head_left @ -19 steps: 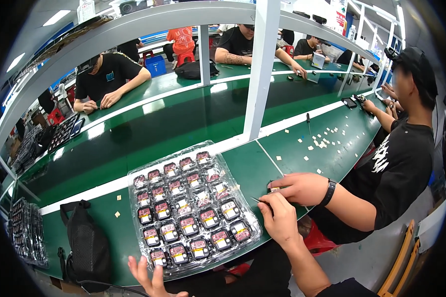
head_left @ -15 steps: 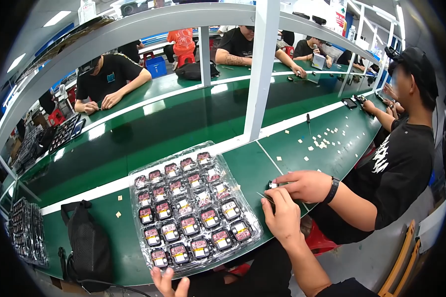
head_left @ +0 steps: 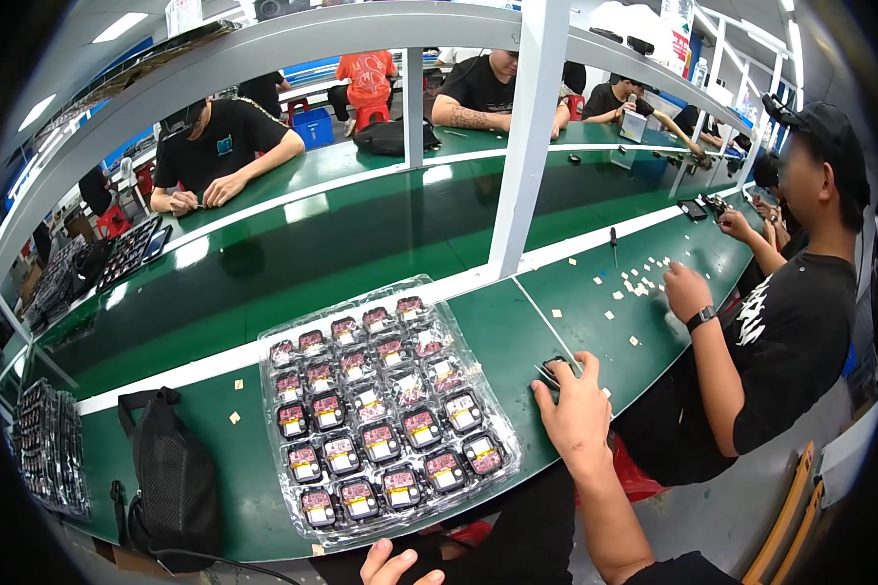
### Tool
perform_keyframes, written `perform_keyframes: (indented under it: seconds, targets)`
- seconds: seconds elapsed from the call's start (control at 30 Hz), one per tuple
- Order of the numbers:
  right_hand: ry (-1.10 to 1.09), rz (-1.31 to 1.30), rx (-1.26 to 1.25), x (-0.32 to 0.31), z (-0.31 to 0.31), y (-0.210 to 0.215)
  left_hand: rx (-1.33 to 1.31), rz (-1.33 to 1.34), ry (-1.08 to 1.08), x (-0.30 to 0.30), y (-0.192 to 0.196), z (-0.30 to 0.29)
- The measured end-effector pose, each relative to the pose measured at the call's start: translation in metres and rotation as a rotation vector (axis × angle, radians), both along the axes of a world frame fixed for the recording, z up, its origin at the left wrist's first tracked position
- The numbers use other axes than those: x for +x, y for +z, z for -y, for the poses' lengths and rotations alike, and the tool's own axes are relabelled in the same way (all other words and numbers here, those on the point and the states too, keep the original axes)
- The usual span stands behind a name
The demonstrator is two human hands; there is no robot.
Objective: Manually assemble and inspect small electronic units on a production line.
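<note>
Green tabletop (head_left: 495,336), seen from above. A clear plastic tray (head_left: 500,417) lies near the middle, filled with rows of small black-framed units (head_left: 381,442) showing red boards and white blocks. Just right of the tray, a small black part (head_left: 558,369) rests on the tabletop, partly hidden by the fingers of the right hand (head_left: 576,414), which pinches slim metal tweezers (head_left: 543,374). Whether the tips touch the part cannot be told. The left hand (head_left: 397,567), partly cut off at the near edge, has its fingers loosely spread, with nothing visible in them. The two hands are well apart.

For good control, the left hand would best steady the black part's sides while the right keeps a light pinch and a low wrist. The co-worker's hand (head_left: 688,290) is over pale scattered pieces (head_left: 638,286) farther right; elbow room there looks tight.
</note>
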State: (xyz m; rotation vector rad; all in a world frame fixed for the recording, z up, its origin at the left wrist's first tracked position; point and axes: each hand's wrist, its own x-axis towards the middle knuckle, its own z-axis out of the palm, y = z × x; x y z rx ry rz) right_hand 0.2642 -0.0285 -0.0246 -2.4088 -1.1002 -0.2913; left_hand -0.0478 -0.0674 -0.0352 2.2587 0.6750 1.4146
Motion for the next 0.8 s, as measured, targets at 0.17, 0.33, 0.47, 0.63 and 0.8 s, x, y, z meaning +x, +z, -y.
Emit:
perform_keyframes:
  seconds: [0.17, 0.33, 0.47, 0.63, 0.8]
  targets:
    - [0.086, -0.112, 0.113, 0.011, 0.004, -0.011, -0.051, 0.025, -0.002, -0.001, 0.001, -0.003]
    - [0.079, -0.102, 0.137, 0.008, 0.008, -0.013, -0.085, 0.072, -0.017, 0.006, 0.004, -0.007]
    - [0.048, -0.065, 0.099, 0.005, 0.014, -0.011, -0.097, 0.096, -0.029, 0.008, 0.006, -0.007]
    - [0.085, 0.008, 0.069, 0.006, 0.015, -0.014, -0.105, 0.083, -0.004, 0.010, 0.010, -0.007]
    - [0.150, -0.096, 0.251, -0.002, 0.019, -0.005, -0.092, 0.105, -0.020, 0.014, 0.017, -0.007]
